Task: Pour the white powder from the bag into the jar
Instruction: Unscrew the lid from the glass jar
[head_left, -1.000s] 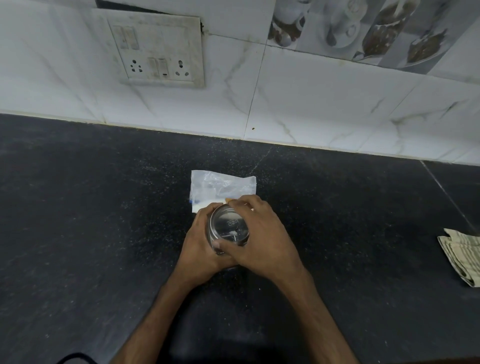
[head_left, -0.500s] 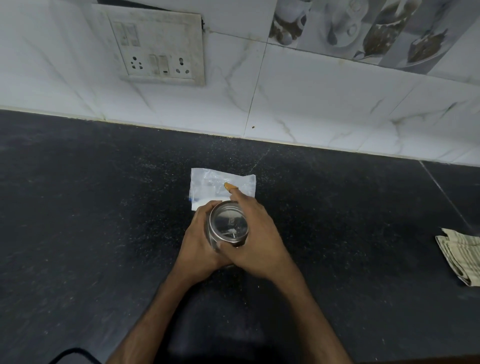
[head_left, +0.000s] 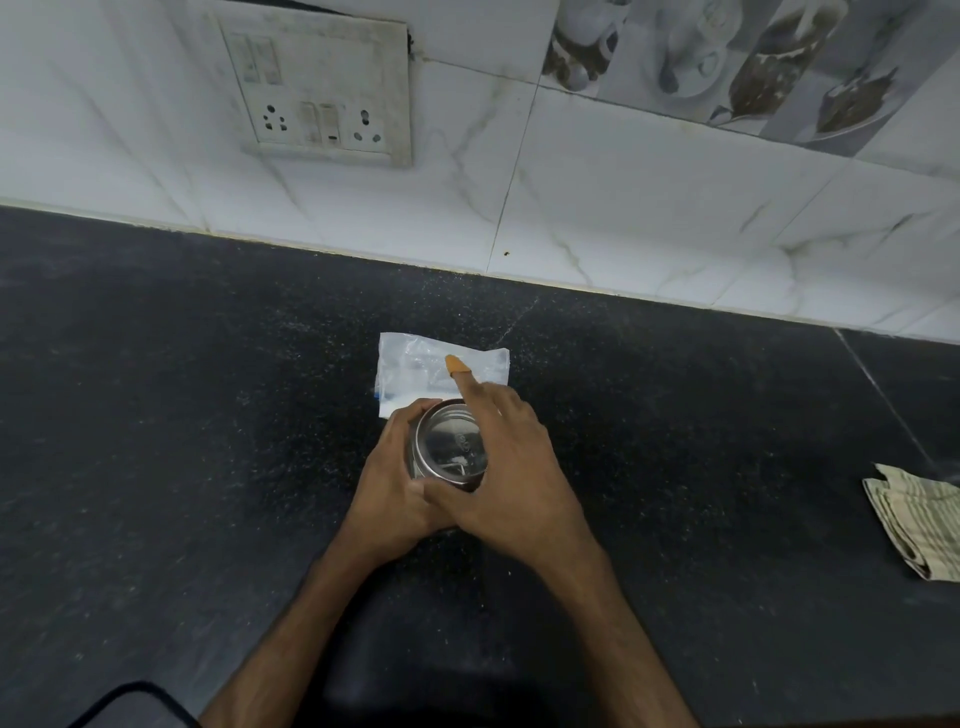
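The work surface was a dark speckled stone counter (head_left: 182, 415) set against a white marble-tiled wall. Nearest the wearer, both forearms converged on the jar (head_left: 450, 447), which stood upright on the counter with its metal lid seated; no powder could be confirmed inside. The left hand (head_left: 389, 483) was curled around the jar's left side, fingers clasping the wall. The right hand (head_left: 511, 467) lay over the right side, thumb against the near edge of the lid, with the index finger extended over the bag (head_left: 415, 371); whether its tip touched the bag could not be told. The bag lay flat just beyond the jar, its near edge hidden behind it. A folded cloth (head_left: 914, 519) lay well apart at the right edge, and a switch and socket plate (head_left: 319, 88) hung on the wall.

Judgement: the step in hand was unlidding. Pouring had not begun. The next move called for removing the lid, then lifting the bag and opening it.
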